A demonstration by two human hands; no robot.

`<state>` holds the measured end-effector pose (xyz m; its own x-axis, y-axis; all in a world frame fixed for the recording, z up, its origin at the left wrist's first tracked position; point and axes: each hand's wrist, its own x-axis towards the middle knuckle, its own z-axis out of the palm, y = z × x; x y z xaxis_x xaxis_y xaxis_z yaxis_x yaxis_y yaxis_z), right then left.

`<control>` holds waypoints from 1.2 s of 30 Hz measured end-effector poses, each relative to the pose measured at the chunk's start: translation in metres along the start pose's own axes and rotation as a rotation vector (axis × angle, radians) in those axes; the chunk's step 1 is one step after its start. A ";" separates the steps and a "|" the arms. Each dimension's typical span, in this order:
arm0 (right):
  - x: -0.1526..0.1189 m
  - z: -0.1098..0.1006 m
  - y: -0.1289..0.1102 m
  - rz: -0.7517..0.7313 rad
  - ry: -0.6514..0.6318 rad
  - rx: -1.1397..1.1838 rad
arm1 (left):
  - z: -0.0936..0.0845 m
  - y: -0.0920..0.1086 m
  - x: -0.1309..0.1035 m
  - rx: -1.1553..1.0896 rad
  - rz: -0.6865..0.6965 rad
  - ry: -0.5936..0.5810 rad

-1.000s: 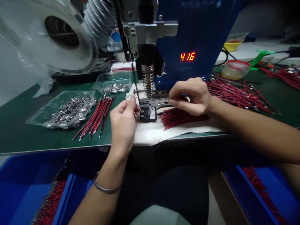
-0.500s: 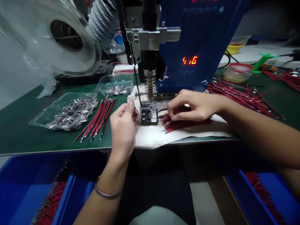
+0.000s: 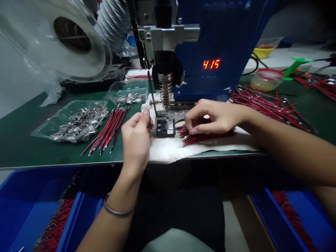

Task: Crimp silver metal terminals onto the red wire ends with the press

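While thin red-and-black insulated wires (image 3: 194,139) lie on white cloth (image 3: 168,151) under the right hand (image 3: 214,117), its grip unclear, they look light, bendy, best pinched mid-length; left hand (image 3: 136,138), fingertips together.

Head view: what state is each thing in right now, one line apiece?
Display: lit, reading 415.
Left hand: grip pinched shut beside the black fixture; contents unclear.
Right hand: fingers bent, at the red wires on the cloth; hold unclear.
White cloth: spread out.
Large clear tray: uncovered, holding metal parts.
Wires beside it: loosely fanned.
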<state>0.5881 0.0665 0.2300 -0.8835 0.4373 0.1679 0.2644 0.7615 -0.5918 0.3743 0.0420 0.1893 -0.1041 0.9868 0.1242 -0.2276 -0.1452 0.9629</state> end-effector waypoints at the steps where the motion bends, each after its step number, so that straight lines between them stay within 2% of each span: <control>1: 0.000 0.000 0.001 -0.001 0.001 0.008 | 0.000 0.000 0.000 0.002 -0.002 0.003; 11: -0.002 0.000 -0.003 0.011 -0.020 0.017 | -0.001 -0.002 0.000 0.034 0.046 -0.013; 23: 0.001 0.003 -0.007 0.059 -0.066 0.070 | -0.002 -0.002 -0.002 0.016 0.037 -0.002; 36: 0.003 0.005 -0.006 0.032 -0.042 0.053 | -0.003 -0.001 -0.004 0.035 0.047 -0.019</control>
<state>0.5823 0.0613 0.2301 -0.8906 0.4397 0.1161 0.2726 0.7206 -0.6375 0.3721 0.0382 0.1868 -0.0958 0.9802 0.1733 -0.1892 -0.1889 0.9636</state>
